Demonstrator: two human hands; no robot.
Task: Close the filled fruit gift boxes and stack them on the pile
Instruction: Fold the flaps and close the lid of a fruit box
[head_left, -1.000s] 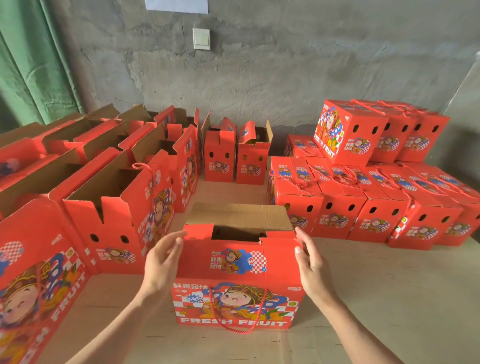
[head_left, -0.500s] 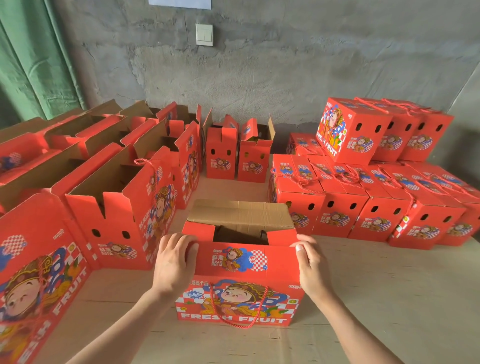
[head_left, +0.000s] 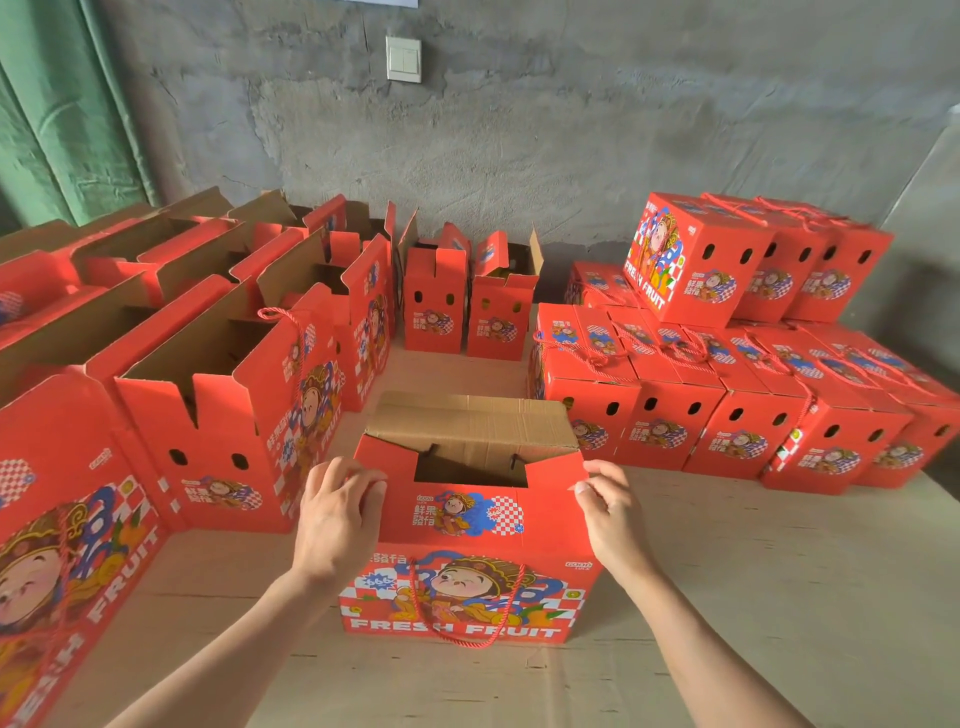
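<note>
Between the two hands stands an open gift box, red with a cartoon figure and the words FRESH FRUIT on the side facing the person. The left hand grips the upper left corner of its front flap, fingers curled over the edge. The right hand pinches the upper right corner of the same flap with bent fingers. Just beyond the fingertips the back flap shows its brown cardboard inside and leans over the opening; what lies inside the box cannot be seen. Below both hands a red rope handle hangs in a loop down the printed face. Beyond the right hand and off to its outer side sits the pile of closed boxes, one row with three more stacked on top at the back. Out past the left hand stand several open boxes, flaps up. All of it rests on a pale board table against a grey wall with a light switch.
</note>
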